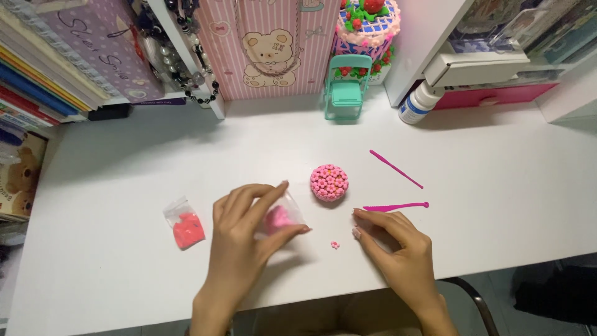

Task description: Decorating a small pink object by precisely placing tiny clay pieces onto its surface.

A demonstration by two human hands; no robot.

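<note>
**Clay work on a white desk: items as laid out**

A small clear bag of pink clay (pixel 281 219) is gripped between the thumb and curled fingers of the left hand (pixel 245 233), near the middle of the white desk (pixel 497 205). The right hand (pixel 395 239) is rested on the desk, fingers loosely bent and nothing held, its fingertips just beside a tiny pink clay flower (pixel 334 244). A dome covered in pink flowers (pixel 329 182) is placed just beyond. Two pink modelling tools (pixel 395 206) (pixel 396 168) are laid to the right. A bag of red clay (pixel 185 225) is set to the left.
</note>
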